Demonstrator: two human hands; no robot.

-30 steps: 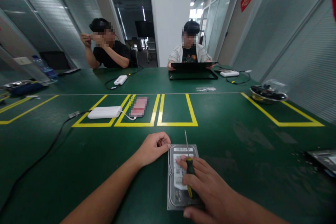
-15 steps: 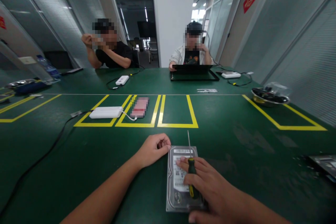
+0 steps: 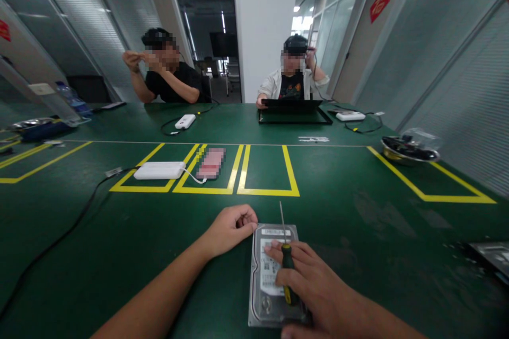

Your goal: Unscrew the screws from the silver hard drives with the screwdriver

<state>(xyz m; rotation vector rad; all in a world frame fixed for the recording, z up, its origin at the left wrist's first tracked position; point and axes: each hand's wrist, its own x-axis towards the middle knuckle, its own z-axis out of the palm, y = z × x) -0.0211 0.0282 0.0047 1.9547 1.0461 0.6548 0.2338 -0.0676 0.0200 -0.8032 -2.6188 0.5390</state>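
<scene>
A hard drive with a white printed label lies flat on the green table. My left hand is curled, its thumb and fingertips pressed together at the drive's far left corner, which they appear to grip. My right hand rests over the drive's right side, some fingers spread on the label. Between its fingers and thumb sits a screwdriver with a green and yellow handle, its thin shaft pointing away from me past the drive's far edge. The palm side of this hand is hidden.
A white power bank is cabled to a phone inside yellow tape frames. A bowl of dark parts stands right; a metal device lies at the right edge. Two people sit opposite, one with a black panel.
My right hand and the screwdriver have shifted slightly, the shaft now leaning a little more left. The person across on the right has raised a hand to the headgear.
</scene>
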